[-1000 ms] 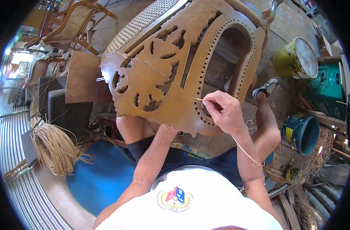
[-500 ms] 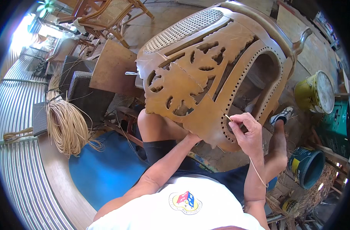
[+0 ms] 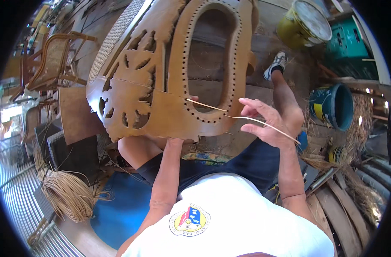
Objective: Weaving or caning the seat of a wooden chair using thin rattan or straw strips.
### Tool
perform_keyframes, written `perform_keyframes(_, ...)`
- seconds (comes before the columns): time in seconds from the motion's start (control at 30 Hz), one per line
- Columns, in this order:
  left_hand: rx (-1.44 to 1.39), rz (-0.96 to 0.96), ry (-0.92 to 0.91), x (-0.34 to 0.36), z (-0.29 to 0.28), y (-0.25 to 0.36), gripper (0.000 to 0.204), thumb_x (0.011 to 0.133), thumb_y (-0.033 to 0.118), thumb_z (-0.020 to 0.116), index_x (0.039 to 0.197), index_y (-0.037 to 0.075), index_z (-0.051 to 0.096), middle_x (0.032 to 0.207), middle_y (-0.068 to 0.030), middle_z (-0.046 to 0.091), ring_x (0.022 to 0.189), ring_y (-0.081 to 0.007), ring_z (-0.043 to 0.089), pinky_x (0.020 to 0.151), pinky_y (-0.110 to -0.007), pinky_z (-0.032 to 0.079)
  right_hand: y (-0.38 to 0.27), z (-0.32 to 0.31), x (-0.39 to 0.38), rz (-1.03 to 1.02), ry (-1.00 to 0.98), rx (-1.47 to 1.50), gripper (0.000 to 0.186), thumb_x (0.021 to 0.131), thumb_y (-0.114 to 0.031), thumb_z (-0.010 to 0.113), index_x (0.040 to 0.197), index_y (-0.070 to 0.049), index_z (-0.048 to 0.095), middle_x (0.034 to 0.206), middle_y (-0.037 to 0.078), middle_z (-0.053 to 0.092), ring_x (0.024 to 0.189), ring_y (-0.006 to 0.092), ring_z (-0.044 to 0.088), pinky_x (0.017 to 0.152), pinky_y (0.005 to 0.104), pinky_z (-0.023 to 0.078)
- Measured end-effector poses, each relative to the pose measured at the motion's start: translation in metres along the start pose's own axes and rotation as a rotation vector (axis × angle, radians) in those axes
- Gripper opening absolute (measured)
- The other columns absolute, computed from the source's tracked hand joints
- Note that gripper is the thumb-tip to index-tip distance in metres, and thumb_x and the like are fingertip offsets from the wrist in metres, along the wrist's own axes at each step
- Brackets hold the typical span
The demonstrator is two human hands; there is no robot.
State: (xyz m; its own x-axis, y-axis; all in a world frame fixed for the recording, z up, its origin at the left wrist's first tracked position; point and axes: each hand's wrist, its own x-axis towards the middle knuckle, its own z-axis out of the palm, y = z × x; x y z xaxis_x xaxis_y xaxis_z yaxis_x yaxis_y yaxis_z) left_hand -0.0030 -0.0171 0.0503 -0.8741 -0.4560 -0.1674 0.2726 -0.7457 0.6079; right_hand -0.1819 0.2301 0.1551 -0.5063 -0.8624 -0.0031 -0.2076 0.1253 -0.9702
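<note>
A carved brown wooden chair frame (image 3: 165,109) lies across my lap, its oval opening ringed with small drilled holes. A thin pale cane strand (image 3: 206,105) runs from a hole on the opening's left rim across its lower end, and its loose length trails past my right hand. My right hand (image 3: 268,124) is beside the lower right rim, thumb and fingers apart, with the strand passing across it but not pinched. My left hand (image 3: 194,98) reaches beneath the frame; only a bit of finger shows through the opening, and the wood hides the rest.
A coil of cane (image 3: 69,195) lies at the left by a blue surface (image 3: 122,210). A cane-seated chair (image 3: 56,60) and a brown board (image 3: 82,113) stand farther left. At right are a yellow-green bucket (image 3: 298,28), a green crate (image 3: 352,47) and a dark teal bucket (image 3: 332,107).
The view has shifted, and the frame appears turned more upright. My right hand has let go of the strand's end and moved right of the opening; the strand now spans the lower end.
</note>
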Motion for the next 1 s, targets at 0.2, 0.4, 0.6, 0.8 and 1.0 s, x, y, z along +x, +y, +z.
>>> perform_keyframes(0.2,0.162,0.019,-0.050,0.008,0.002,0.008,0.054,0.101,0.040,0.055,0.132,-0.005,0.055,0.122,-0.0220,0.063,0.095,-0.0196,0.067,0.078,-0.034,0.061,0.016,0.040,-0.004,-0.088,0.173,0.200,0.045,0.086,-0.008,0.080,0.128,-0.008,0.066,0.099,0.007,0.067,0.087,0.0158,0.066,0.075,0.0277,0.055)
perform_keyframes(0.4,0.096,0.022,-0.014,0.004,-0.006,0.005,0.060,0.103,0.044,0.051,0.139,-0.004,0.050,0.128,-0.0212,0.060,0.097,-0.0178,0.068,0.081,-0.033,0.061,0.021,0.056,-0.001,-0.241,0.301,-0.024,0.013,0.087,-0.005,0.077,0.099,-0.006,0.073,0.085,0.010,0.067,0.077,0.0233,0.067,0.066,0.0321,0.054)
perform_keyframes(0.6,0.094,0.029,0.055,0.009,-0.032,-0.007,0.058,0.102,0.044,0.052,0.131,-0.007,0.054,0.114,-0.0183,0.068,0.110,-0.0264,0.065,0.094,-0.039,0.057,0.027,0.064,0.008,-0.278,0.323,-0.133,0.013,0.085,-0.005,0.077,0.098,-0.006,0.072,0.084,0.010,0.067,0.075,0.0271,0.067,0.067,0.0367,0.055)
perform_keyframes(0.8,0.290,0.053,0.116,0.012,-0.061,-0.009,0.051,0.104,0.040,0.049,0.132,-0.002,0.056,0.129,-0.0156,0.064,0.117,-0.0271,0.062,0.099,-0.041,0.053,0.027,0.068,0.012,-0.285,0.374,-0.158,0.013,0.086,-0.006,0.077,0.097,-0.005,0.070,0.085,0.010,0.067,0.075,0.0269,0.067,0.067,0.0361,0.054)
perform_keyframes(1.0,0.248,-0.002,0.205,0.003,-0.054,-0.016,0.049,0.104,0.039,0.048,0.132,0.000,0.056,0.132,-0.0146,0.062,0.120,-0.0276,0.061,0.100,-0.041,0.053,0.027,0.067,0.009,-0.235,0.362,-0.137,0.017,0.086,-0.006,0.078,0.101,-0.007,0.070,0.087,0.009,0.066,0.076,0.0256,0.067,0.068,0.0328,0.054)
